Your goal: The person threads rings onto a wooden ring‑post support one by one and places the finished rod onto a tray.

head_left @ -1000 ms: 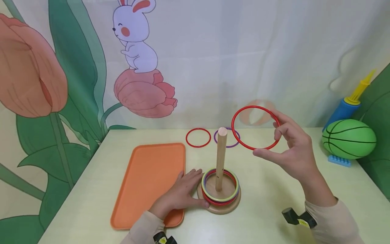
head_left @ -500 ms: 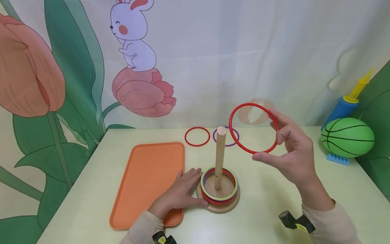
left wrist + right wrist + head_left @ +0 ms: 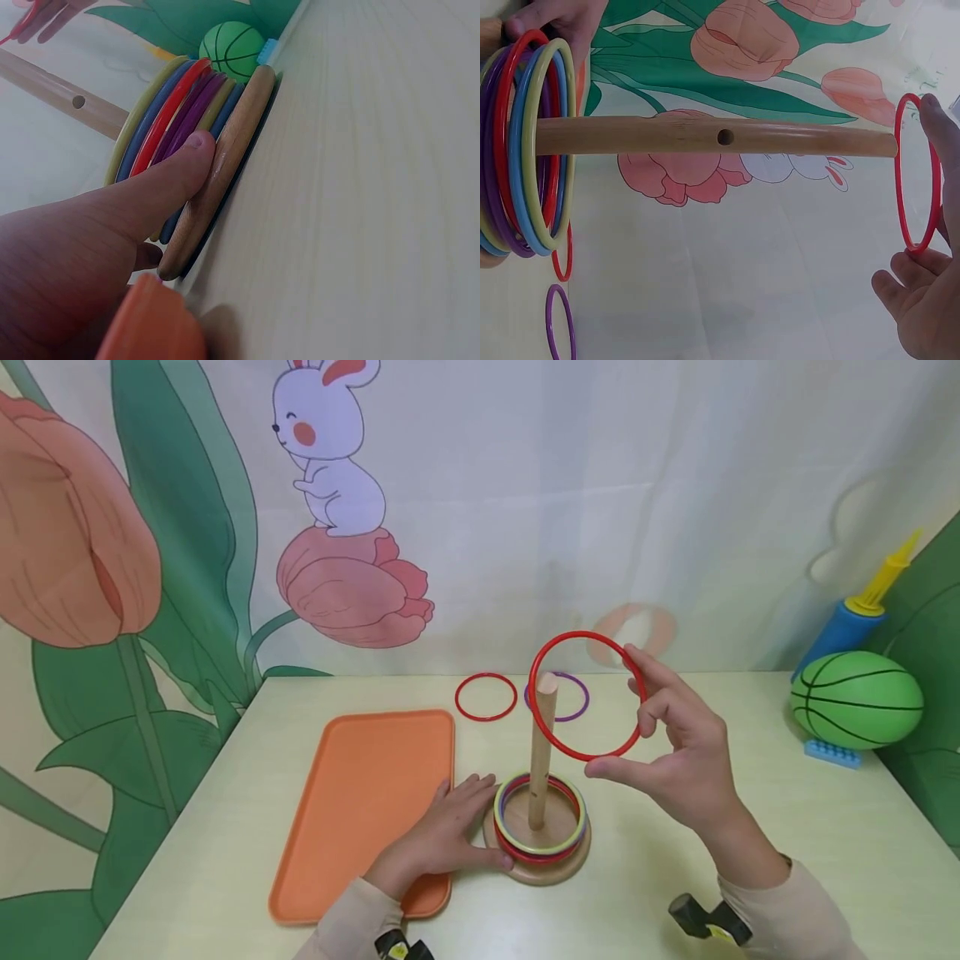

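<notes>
My right hand (image 3: 690,752) pinches a thin red ring (image 3: 581,634) by its right side, thumb below and fingers above. The ring is tilted at the top of a wooden peg (image 3: 540,760); in the right wrist view its near side meets the peg's tip. Around the peg's foot lies a stack of coloured rings (image 3: 529,150), yellow-green uppermost, with blue, red and purple beneath. My left hand (image 3: 442,835) rests against the left side of the round wooden base (image 3: 551,878), fingers extended. In the left wrist view the thumb (image 3: 191,161) presses at the base's edge beside the lowest rings.
Another red ring (image 3: 486,720) and a purple ring (image 3: 577,715) lie at the table's back, the latter partly behind the peg. An orange tray (image 3: 367,793) sits at left, partly under my left forearm. A green ball (image 3: 857,700), blue block (image 3: 832,753) and blue-yellow pump (image 3: 840,635) are at right.
My right hand has carried the red ring leftward and slightly down, from right of the peg to its top. My left hand stays at the base.
</notes>
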The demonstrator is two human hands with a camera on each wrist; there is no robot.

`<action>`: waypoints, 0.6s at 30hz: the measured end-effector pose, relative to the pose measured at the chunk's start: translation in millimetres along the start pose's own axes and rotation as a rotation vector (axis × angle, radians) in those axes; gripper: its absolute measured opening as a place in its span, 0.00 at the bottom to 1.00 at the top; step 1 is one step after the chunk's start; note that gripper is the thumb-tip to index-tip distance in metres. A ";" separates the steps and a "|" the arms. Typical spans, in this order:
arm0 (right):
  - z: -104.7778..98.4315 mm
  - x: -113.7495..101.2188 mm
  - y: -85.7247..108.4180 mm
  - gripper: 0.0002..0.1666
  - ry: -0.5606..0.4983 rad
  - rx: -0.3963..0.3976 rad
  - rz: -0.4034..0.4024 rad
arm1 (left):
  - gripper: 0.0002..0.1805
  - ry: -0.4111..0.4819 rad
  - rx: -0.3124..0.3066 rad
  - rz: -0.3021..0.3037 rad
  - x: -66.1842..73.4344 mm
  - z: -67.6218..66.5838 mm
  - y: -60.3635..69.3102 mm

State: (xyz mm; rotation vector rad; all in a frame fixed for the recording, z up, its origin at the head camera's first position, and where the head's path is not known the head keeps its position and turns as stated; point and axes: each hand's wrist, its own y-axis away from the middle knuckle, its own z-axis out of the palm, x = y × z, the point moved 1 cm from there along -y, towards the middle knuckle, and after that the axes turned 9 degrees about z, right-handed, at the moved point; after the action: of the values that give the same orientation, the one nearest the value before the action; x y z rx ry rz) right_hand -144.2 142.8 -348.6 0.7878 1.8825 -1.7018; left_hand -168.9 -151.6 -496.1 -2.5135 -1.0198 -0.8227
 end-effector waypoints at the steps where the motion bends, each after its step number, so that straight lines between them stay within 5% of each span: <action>1: 0.5 0.1 0.6 0.40 0.015 -0.003 -0.008 | 0.56 -0.001 -0.001 -0.001 -0.3 0.4 0.3; 12: 0.2 -0.4 3.2 0.35 0.276 -0.114 0.064 | 0.57 -0.014 0.001 -0.009 0.7 -1.0 -0.7; 18: -0.3 0.7 6.4 0.30 0.322 -0.188 0.080 | 0.56 -0.011 0.003 0.003 -0.2 0.1 -1.1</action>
State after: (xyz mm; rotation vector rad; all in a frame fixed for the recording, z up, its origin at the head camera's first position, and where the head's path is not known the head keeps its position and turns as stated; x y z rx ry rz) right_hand -140.2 143.5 -353.6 1.0955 2.1520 -1.3882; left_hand -169.7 -150.9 -496.3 -2.5188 -1.0201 -0.8071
